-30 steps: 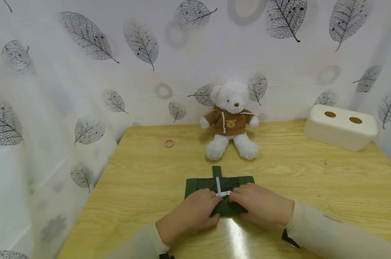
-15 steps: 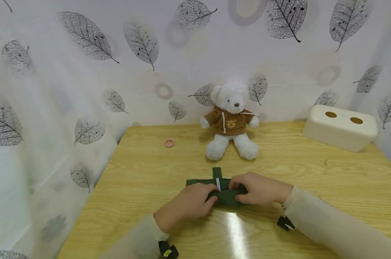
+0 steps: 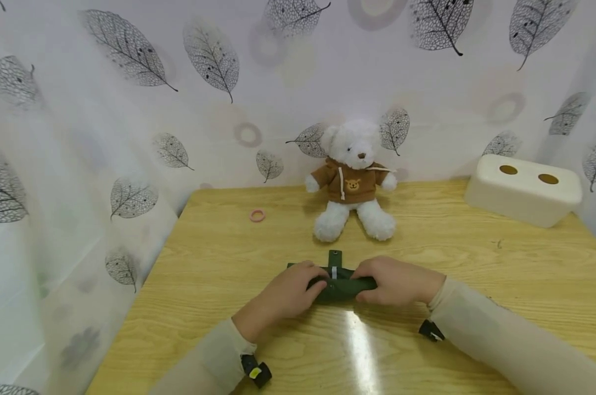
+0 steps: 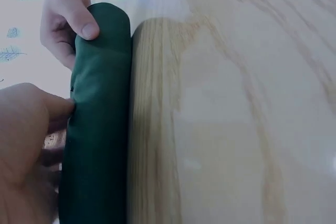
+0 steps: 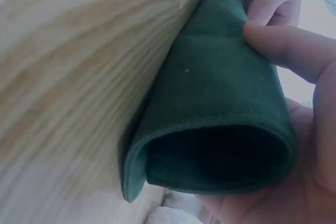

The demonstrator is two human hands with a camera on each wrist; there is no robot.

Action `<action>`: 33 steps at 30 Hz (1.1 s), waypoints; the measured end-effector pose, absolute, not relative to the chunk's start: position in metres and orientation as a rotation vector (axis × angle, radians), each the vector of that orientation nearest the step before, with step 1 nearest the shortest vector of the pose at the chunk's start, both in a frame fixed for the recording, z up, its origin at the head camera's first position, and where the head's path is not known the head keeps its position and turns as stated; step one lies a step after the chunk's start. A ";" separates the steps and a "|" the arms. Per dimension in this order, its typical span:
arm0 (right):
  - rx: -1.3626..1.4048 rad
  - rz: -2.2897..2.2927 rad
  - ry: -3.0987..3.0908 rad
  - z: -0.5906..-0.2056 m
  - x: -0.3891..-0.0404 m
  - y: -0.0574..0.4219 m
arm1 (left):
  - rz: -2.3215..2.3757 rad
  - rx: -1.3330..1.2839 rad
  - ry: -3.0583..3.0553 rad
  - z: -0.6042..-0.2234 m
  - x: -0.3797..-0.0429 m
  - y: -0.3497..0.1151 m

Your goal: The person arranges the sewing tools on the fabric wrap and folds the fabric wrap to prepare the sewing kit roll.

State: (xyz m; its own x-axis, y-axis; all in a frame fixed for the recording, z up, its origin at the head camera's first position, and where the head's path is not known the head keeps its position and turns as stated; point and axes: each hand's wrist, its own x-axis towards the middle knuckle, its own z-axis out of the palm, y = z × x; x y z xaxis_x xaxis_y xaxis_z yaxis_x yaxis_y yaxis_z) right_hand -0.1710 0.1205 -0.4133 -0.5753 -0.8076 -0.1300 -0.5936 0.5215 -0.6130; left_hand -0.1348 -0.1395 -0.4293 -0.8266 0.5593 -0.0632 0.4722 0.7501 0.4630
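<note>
A dark green fabric roll-up pouch lies near the middle of the table, partly rolled away from the person. Its snap strap points toward the back, with a short pale strip just in front. My left hand grips the roll's left part, thumb on the near side and fingers over the top. On the right part my right hand holds it likewise. Close up in the left wrist view, the roll looks smooth and rounded. The right wrist view shows the hollow end of the roll, with the loose layer against the wood.
Behind the pouch sits a white teddy bear in a brown hoodie. A pink ring lies at the back left of the wooden table. At the back right stands a cream box with two round holes. A leaf-print curtain hangs behind.
The pouch has gone from lying flat under both hands to being rolled from its near edge toward the back. Both hands moved away from the person, covering most of the pale strip.
</note>
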 end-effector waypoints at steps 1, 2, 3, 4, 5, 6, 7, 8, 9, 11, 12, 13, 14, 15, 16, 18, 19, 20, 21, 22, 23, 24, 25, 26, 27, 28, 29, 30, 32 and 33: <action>-1.142 -0.719 2.372 -0.413 -0.172 0.120 | 0.651 0.856 2.771 -0.430 -0.135 -0.140; -1.132 -0.710 2.374 -0.412 -0.173 0.120 | 0.656 0.886 2.786 -0.429 -0.135 -0.141; -1.128 -0.700 2.380 -0.412 -0.175 0.120 | 0.657 0.915 2.798 -0.430 -0.135 -0.141; -1.119 -0.693 2.383 -0.412 -0.176 0.120 | 0.658 0.935 2.807 -0.430 -0.136 -0.141; -1.113 -0.687 2.385 -0.412 -0.177 0.120 | 0.654 0.943 2.814 -0.430 -0.136 -0.140; -1.108 -0.681 2.387 -0.411 -0.178 0.119 | 0.655 0.938 2.818 -0.430 -0.136 -0.140; -1.105 -0.674 2.390 -0.411 -0.179 0.118 | 0.660 0.920 2.820 -0.431 -0.137 -0.139; -1.105 -0.667 2.391 -0.411 -0.180 0.118 | 0.671 0.896 2.819 -0.432 -0.137 -0.138; -1.107 -0.659 2.395 -0.411 -0.180 0.117 | 0.678 0.872 2.820 -0.432 -0.138 -0.138; -1.105 -0.627 2.407 -0.411 -0.181 0.115 | 0.689 0.819 2.827 -0.434 -0.140 -0.136; -1.100 -0.602 2.416 -0.411 -0.181 0.115 | 0.694 0.792 2.829 -0.434 -0.141 -0.136; -1.095 -0.571 2.425 -0.410 -0.181 0.114 | 0.695 0.772 2.833 -0.434 -0.143 -0.135; -1.089 -0.531 2.439 -0.409 -0.181 0.113 | 0.689 0.756 2.838 -0.433 -0.144 -0.134; -1.088 -0.488 2.449 -0.408 -0.181 0.112 | 0.678 0.746 2.845 -0.432 -0.145 -0.133; -1.090 -0.445 2.458 -0.407 -0.181 0.112 | 0.668 0.743 2.852 -0.432 -0.146 -0.132; -1.075 -0.367 2.457 -0.404 -0.183 0.109 | 0.654 0.732 2.855 -0.430 -0.148 -0.131; -1.057 -0.349 2.436 -0.403 -0.185 0.108 | 0.655 0.732 2.855 -0.429 -0.149 -0.131; -1.029 -0.352 2.407 -0.401 -0.188 0.106 | 0.661 0.735 2.852 -0.428 -0.150 -0.131; -0.992 -0.360 2.381 -0.400 -0.193 0.105 | 0.672 0.737 2.848 -0.428 -0.151 -0.131; -0.950 -0.380 2.358 -0.398 -0.198 0.103 | 0.682 0.736 2.844 -0.428 -0.151 -0.131; -0.908 -0.400 2.339 -0.396 -0.204 0.102 | 0.695 0.734 2.838 -0.428 -0.151 -0.132; -0.879 -0.421 2.325 -0.394 -0.211 0.100 | 0.707 0.740 2.837 -0.429 -0.152 -0.132; -0.862 -0.440 2.314 -0.392 -0.217 0.098 | 0.719 0.744 2.834 -0.429 -0.152 -0.132; -0.852 -0.446 2.316 -0.391 -0.223 0.096 | 0.724 0.748 2.832 -0.429 -0.152 -0.133; -0.853 -0.437 2.328 -0.390 -0.229 0.094 | 0.729 0.753 2.829 -0.430 -0.152 -0.133; -0.859 -0.433 2.332 -0.389 -0.234 0.091 | 0.729 0.758 2.826 -0.430 -0.152 -0.133; -0.871 -0.417 2.333 -0.389 -0.238 0.089 | 0.730 0.764 2.823 -0.430 -0.152 -0.133; -0.881 -0.403 2.330 -0.389 -0.241 0.086 | 0.730 0.771 2.820 -0.430 -0.152 -0.133; -0.875 -0.375 2.323 -0.389 -0.246 0.080 | 0.726 0.785 2.816 -0.431 -0.151 -0.132; -0.880 -0.356 2.320 -0.389 -0.248 0.078 | 0.720 0.793 2.816 -0.431 -0.151 -0.131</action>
